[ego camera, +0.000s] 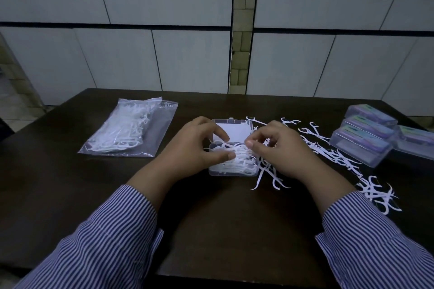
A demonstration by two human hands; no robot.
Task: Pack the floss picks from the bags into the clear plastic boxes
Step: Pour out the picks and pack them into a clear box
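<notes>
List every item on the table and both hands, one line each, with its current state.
Open clear box: lid back, base heaped with floss picks.
Bag of picks: lying flat, left of the box, picks inside.
Loose picks: scattered on the table, right of the box.
Closed boxes: lids shut, grouped at far right.
Left hand: fingers curled, pressing the picks in the box.
Right hand: pinching picks at the box's right edge.

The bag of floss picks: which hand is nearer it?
Left. The left hand is over the open box, beside the bag; the right hand is beyond the box's far side.
</notes>
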